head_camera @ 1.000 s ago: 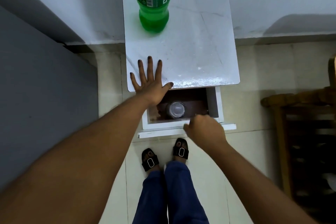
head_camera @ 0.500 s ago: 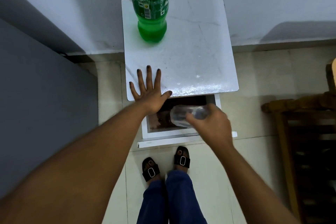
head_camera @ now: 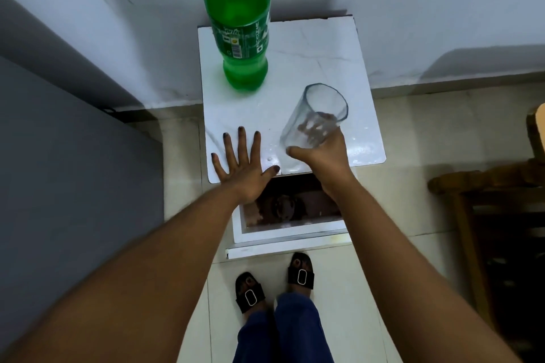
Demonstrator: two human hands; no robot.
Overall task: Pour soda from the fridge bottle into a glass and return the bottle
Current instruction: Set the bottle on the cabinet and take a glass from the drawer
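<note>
A tall green soda bottle (head_camera: 240, 26) stands upright at the back left of a small white tabletop (head_camera: 312, 56). My right hand (head_camera: 321, 153) grips an empty clear glass (head_camera: 317, 118) by its lower part and holds it tilted above the table's front right, with the mouth pointing up and away. My left hand (head_camera: 241, 165) lies flat, fingers spread, on the table's front left edge. Glass and bottle are well apart.
Below the tabletop a drawer (head_camera: 290, 230) stands pulled out, dark inside. A grey cabinet side (head_camera: 67, 180) fills the left, and a wooden chair (head_camera: 495, 215) stands at the right. My sandalled feet are on the tiled floor just in front of the drawer.
My right hand took the glass out of the open drawer and lifted it up over the tabletop. My left hand stayed flat on the table.
</note>
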